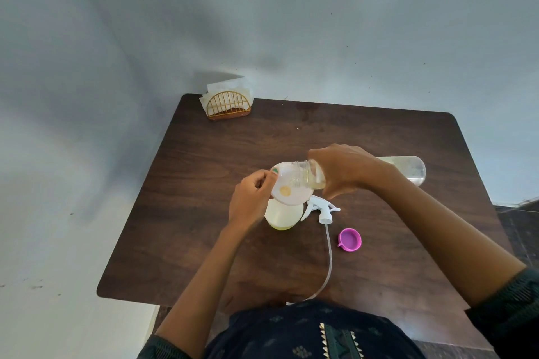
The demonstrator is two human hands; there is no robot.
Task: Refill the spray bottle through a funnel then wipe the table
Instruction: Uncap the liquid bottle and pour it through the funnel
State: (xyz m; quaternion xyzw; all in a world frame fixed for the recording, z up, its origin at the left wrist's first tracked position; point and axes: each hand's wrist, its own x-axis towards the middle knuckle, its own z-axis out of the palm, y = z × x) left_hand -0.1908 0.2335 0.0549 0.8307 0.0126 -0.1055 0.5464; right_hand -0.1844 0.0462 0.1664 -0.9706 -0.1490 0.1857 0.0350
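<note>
right hand grips the refill bottle tipped nearly flat, mouth over the funnel, fingers wrapped round its body. left hand pinches the funnel rim w/ curled fingers, steadying it on the spray bottle, which stands mid desk, a bit toward the near edge. yellowish liquid shows in both bottles. spray head w/ its tube lies just beside the bottle on the right, pink cap near it. napkin holder sits at the far left corner. risks: tipping too fast could overflow the funnel; funnel looks tilted, so it may slip off the neck & spill onto the desk; a nudge could knock the light bottle over.
</note>
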